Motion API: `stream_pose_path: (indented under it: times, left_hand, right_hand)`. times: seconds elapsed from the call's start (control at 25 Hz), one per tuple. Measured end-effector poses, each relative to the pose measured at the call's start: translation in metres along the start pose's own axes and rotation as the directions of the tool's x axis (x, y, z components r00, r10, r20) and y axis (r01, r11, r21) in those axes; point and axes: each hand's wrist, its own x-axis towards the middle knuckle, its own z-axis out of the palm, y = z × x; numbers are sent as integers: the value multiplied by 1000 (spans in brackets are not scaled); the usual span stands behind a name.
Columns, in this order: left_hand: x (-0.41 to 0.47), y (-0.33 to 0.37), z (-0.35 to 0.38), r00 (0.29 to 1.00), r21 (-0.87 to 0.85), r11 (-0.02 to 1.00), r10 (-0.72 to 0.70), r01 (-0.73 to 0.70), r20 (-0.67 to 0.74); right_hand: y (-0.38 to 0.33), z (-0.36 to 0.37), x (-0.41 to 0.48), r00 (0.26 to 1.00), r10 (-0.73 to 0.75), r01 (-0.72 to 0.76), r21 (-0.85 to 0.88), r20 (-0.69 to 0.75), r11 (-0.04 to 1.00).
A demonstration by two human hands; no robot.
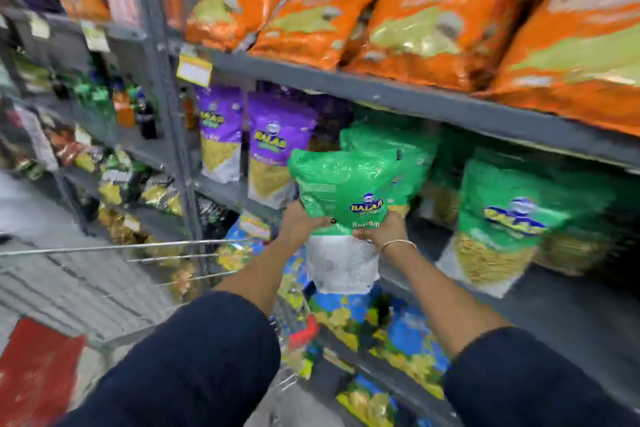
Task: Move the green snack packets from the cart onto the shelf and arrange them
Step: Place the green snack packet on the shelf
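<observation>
I hold a green snack packet (pixel 341 191) upright in both hands, in front of the middle shelf (pixel 568 308). My left hand (pixel 300 220) grips its left side and my right hand (pixel 382 230) grips its right side, a thin bangle on that wrist. The packet's white lower part hangs below my hands. Behind it another green packet (pixel 398 146) stands on the shelf, and further right a third green packet (pixel 502 222) stands there too. The wire cart (pixel 145 248) is at lower left, beside my left arm.
Purple packets (pixel 277 146) stand left of the green ones on the same shelf. Orange packets (pixel 436 17) fill the shelf above. Blue and yellow packets (pixel 391 333) lie on the shelf below. A grey upright post (pixel 166 87) divides this bay from another rack at left.
</observation>
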Motion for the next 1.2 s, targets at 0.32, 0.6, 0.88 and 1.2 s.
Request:
stream_pose_path:
  times: [0.32, 0.6, 0.88, 1.2]
  left_hand:
    - [-57, 101, 200, 938, 25, 997, 55, -67, 341]
    - [-80, 149, 337, 759, -45, 984, 161, -171, 631]
    - [-63, 167, 388, 736, 22, 960, 200, -280, 647]
    - [-34, 166, 385, 537, 98, 955, 70, -278, 841]
  right_hand:
    - [66, -227, -84, 923, 161, -175, -10, -349, 984]
    - [127, -336, -116, 743, 305, -269, 152, -596, 951]
    - [169, -363, -79, 652, 351, -249, 247, -672, 936]
    - [190, -380, -50, 616, 529, -606, 79, -584, 792]
